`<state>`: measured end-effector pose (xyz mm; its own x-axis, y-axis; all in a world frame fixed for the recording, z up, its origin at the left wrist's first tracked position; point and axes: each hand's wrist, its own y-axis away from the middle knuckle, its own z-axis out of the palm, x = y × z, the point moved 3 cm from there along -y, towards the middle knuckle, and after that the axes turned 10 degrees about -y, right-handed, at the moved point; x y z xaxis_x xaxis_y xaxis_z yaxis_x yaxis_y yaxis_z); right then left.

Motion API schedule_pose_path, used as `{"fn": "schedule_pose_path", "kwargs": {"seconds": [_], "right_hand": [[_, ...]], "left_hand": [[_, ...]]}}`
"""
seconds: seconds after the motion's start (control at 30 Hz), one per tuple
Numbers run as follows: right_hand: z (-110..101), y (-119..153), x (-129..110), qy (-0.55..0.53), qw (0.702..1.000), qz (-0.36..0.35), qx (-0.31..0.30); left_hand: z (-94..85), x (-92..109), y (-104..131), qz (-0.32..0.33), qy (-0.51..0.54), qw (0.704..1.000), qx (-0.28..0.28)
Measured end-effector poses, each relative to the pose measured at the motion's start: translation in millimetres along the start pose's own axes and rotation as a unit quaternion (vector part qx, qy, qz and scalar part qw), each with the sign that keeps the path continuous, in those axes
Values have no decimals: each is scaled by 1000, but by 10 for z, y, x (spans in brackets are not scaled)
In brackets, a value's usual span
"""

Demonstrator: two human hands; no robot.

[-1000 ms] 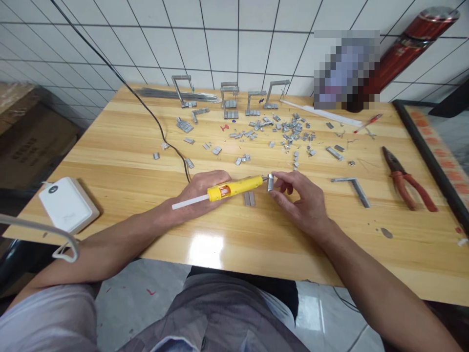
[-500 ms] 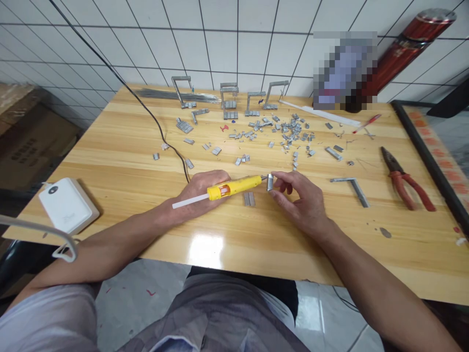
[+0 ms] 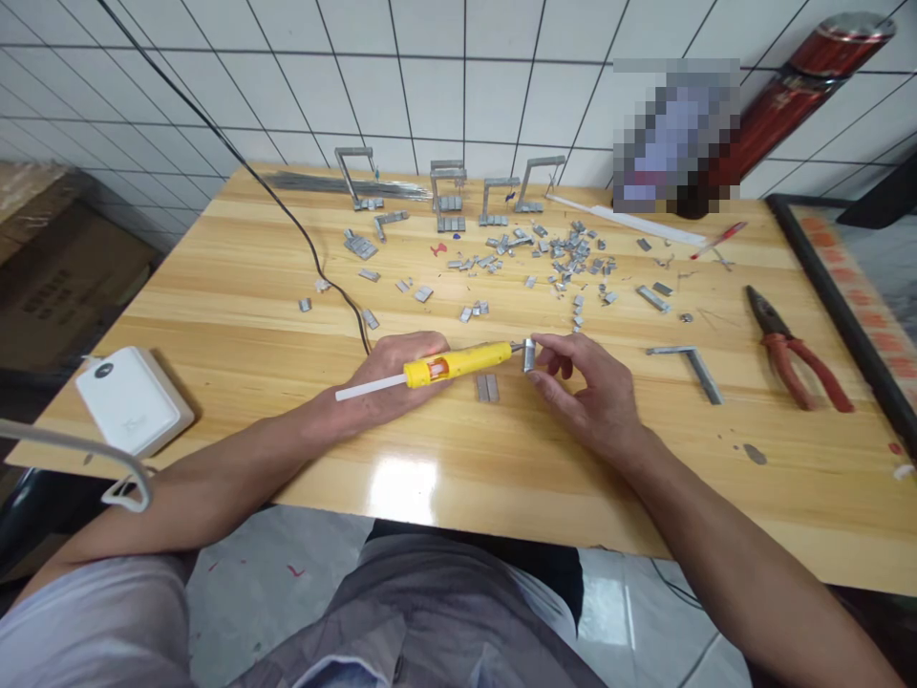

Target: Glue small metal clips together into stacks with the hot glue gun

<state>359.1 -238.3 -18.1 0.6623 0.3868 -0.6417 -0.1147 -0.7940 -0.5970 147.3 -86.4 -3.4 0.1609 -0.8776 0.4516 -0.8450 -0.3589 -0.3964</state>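
My left hand [image 3: 401,373] is closed round a yellow hot glue gun [image 3: 465,364], whose handle is hidden by the fingers. A white glue stick [image 3: 369,388] juts from its back end over my wrist. The metal nozzle points right and meets, or nearly meets, the top of a small silver metal piece [image 3: 529,355]. Thumb and fingertips of my right hand [image 3: 591,387] pinch that piece upright just above the table. Below the gun, a pair of flat grey metal pieces [image 3: 487,388] lies side by side on the wood.
Several small metal frames [image 3: 450,196] stand near the tiled wall, with scattered grey bits [image 3: 573,253] before them. Red-handled pliers [image 3: 795,349] and an L-shaped metal piece [image 3: 692,368] lie right. A white power bank [image 3: 135,399] sits left; a black cable [image 3: 315,253] crosses the table.
Both hands hold almost the same pose. The back end of the glue gun and its glue stick have risen very slightly.
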Motion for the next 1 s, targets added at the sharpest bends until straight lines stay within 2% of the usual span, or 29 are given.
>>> {"fn": "schedule_pose_path", "kwargs": {"seconds": [0.37,0.63,1.0], "right_hand": [[1,-3,-7,-2,1000,-11,0],[3,4,4,-1,1000,8,3],[-3,-8,-21,0,1000,-6,3]], "left_hand": [[-4,18,-14,-25,-3,1000,4],[-9,22,-15,-11,0,1000,5],[-19,45,-29,-19,-5,1000,9]]}}
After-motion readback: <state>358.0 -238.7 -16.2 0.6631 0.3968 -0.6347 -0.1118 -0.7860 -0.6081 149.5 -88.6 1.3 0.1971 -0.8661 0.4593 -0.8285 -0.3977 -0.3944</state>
